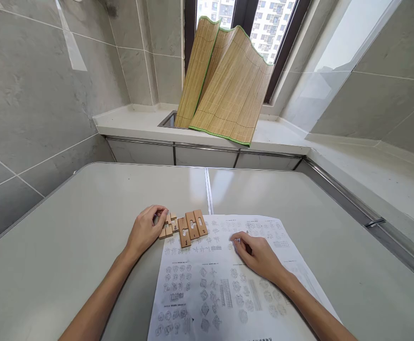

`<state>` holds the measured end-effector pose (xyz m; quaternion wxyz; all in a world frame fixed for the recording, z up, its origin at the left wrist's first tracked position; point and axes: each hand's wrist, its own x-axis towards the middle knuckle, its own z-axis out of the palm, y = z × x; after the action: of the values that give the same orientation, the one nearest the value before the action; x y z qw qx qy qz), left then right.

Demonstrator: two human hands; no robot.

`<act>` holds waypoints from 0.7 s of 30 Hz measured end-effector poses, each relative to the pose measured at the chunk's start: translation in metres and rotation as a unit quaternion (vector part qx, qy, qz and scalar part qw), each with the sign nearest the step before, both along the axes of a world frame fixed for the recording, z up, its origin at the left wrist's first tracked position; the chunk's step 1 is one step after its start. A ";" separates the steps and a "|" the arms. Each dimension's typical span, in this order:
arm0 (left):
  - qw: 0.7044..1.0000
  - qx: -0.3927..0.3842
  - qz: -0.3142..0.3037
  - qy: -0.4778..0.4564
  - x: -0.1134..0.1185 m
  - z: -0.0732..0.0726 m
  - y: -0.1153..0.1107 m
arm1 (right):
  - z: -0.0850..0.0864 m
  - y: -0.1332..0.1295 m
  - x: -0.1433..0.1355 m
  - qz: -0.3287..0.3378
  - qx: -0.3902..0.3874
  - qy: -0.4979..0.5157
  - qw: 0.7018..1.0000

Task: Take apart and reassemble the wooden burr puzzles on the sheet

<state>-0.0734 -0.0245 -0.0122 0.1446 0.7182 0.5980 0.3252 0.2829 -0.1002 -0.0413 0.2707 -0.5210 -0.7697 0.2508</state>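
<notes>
Status: three numbered slotted wooden pieces (194,233) are laid side by side near the far left corner of the printed sheet (228,327) on the bench (86,213). Smaller notched blocks (169,230) are set beside them, at the sheet's left edge. Judged early: laying-out done, no slotted piece seen fitted to another; joins among notched blocks can't be told. Left hand (148,226) is curled at the blocks, pinch not confirmable. Right hand (258,253) is rested on the sheet, fingers loosely bent, grip unclear.
</notes>
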 end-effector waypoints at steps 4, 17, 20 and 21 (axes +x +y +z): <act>1.000 -0.002 -0.011 0.004 0.000 0.000 0.000 | 0.001 0.000 0.000 -0.001 0.000 -0.001 1.000; 0.999 -0.022 -0.031 -0.005 0.003 0.002 -0.003 | 0.000 -0.001 0.001 0.003 0.001 0.001 1.000; 0.998 -0.015 -0.066 0.018 0.003 0.003 -0.006 | 0.001 -0.001 0.001 0.002 0.007 -0.001 1.000; 0.996 -0.011 -0.079 0.031 0.004 0.003 -0.006 | 0.002 -0.001 0.001 0.002 0.010 -0.002 1.000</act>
<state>-0.0698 -0.0307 -0.0095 0.1591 0.7712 0.5471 0.2838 0.2835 -0.1013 -0.0397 0.2738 -0.5170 -0.7739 0.2425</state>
